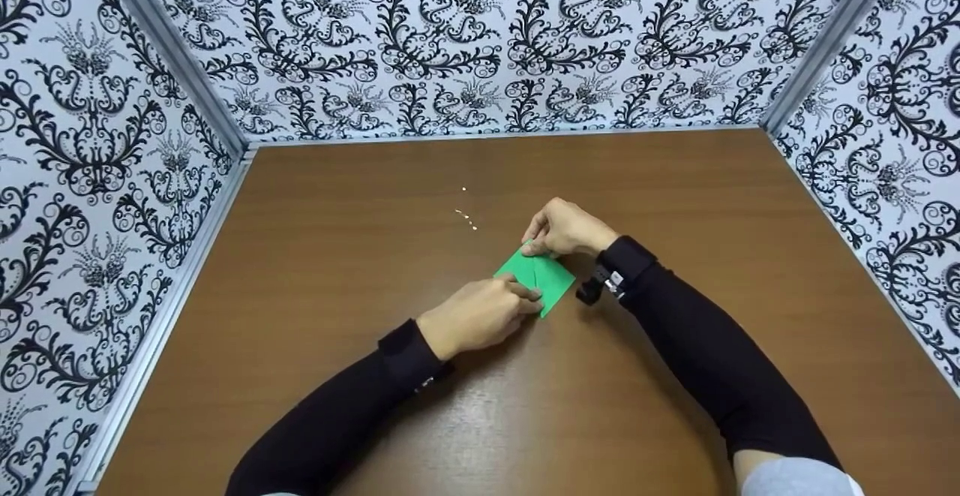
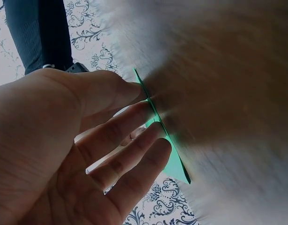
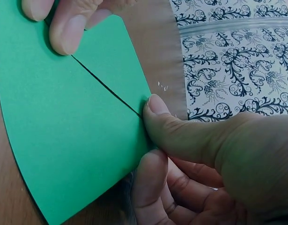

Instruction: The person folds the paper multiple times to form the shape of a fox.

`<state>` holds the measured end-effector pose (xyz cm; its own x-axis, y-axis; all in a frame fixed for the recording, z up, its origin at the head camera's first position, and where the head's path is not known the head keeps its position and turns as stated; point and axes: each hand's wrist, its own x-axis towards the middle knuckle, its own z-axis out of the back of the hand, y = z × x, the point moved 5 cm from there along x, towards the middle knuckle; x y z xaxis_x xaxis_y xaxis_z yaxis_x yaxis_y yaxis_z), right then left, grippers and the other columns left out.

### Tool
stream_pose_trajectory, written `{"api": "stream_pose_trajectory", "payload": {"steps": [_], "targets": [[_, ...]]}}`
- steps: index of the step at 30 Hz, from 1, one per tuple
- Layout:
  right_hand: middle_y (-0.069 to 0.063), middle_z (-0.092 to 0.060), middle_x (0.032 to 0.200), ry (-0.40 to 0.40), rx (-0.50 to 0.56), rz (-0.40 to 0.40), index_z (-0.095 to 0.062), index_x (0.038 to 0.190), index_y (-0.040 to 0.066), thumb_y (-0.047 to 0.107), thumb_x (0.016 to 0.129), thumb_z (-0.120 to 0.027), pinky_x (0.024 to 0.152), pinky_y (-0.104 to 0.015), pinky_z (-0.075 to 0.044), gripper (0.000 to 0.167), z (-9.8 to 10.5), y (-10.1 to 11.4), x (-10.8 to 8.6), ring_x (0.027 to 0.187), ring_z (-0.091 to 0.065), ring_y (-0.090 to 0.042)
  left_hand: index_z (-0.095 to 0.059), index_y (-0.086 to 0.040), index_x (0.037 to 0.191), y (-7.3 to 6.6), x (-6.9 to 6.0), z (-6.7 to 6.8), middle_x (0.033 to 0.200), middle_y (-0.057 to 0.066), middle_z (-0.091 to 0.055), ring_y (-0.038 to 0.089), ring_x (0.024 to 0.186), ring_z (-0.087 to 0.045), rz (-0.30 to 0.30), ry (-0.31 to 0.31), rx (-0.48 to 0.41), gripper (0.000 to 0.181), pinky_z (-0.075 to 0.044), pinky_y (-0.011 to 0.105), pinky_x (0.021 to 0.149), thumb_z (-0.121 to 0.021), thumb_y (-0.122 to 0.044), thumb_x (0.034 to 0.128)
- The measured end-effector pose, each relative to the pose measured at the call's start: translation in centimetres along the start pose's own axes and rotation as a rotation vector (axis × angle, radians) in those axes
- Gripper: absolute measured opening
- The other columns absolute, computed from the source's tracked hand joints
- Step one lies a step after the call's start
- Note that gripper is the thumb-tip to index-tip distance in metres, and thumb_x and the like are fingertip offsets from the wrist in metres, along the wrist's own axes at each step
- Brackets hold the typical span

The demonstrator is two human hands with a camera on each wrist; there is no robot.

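A folded green sheet of paper [image 1: 553, 283] lies at a slant on the brown table, with a dark seam where two flaps meet. From the near left, my left hand [image 1: 484, 312] rests its fingertips on the paper beside that seam; in the left wrist view its fingers [image 2: 139, 183] reach out fairly straight against the sheet. At the far corner my right hand [image 1: 566, 227] pinches the paper, thumb [image 3: 169, 126] on top at the seam's end and a finger at the edge below. The paper's underside is mostly hidden.
Small white specks [image 1: 466, 217] lie on the table [image 1: 337, 256] behind the paper. Patterned black-and-white walls [image 1: 450, 46] with grey metal frame bars [image 1: 172, 53] close off the back and both sides. Wrist cameras and black sleeves [image 1: 697, 338] cover the forearms.
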<state>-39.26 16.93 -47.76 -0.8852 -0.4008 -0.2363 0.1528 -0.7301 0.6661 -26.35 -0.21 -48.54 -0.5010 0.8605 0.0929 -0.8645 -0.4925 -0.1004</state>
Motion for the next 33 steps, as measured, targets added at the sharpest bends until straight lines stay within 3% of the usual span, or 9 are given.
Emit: {"api": "stream_pose_trajectory", "payload": {"steps": [16,23,33], "targets": [[-0.004,-0.089,0.09,-0.05,-0.043,0.035,-0.094,0.1,0.009,0.022,0.099,-0.1,0.065,-0.019,-0.056,0.014,0.6,0.3,-0.1,0.068,-0.067,-0.006,-0.08,-0.013,0.153,-0.2,-0.2,0.0,0.165,0.004,-0.075,0.029,0.149,-0.072,0.027,0.038,-0.006,0.04,-0.07,0.041,0.114,-0.081,-0.012,0.1127],[-0.006,-0.09,0.09,-0.073,-0.056,0.035,-0.095,0.099,0.01,0.022,0.097,-0.101,0.063,-0.02,-0.055,0.014,0.8,0.6,-0.3,0.066,-0.067,-0.007,-0.08,-0.015,0.153,-0.5,-0.4,0.2,0.165,0.003,-0.076,0.028,0.148,-0.073,0.033,0.028,0.023,0.038,-0.073,0.042,0.106,-0.079,-0.017,0.1148],[-0.004,-0.09,0.092,-0.18,-0.064,0.018,-0.095,0.097,0.016,0.023,0.097,-0.101,0.074,-0.027,-0.055,0.01,1.8,1.4,-0.4,0.082,-0.071,-0.015,-0.08,-0.016,0.153,-0.2,-0.3,0.1,0.166,0.002,-0.075,0.029,0.149,-0.072,0.063,-0.001,0.034,0.039,-0.075,0.045,0.1,-0.08,-0.022,0.1144]]}}
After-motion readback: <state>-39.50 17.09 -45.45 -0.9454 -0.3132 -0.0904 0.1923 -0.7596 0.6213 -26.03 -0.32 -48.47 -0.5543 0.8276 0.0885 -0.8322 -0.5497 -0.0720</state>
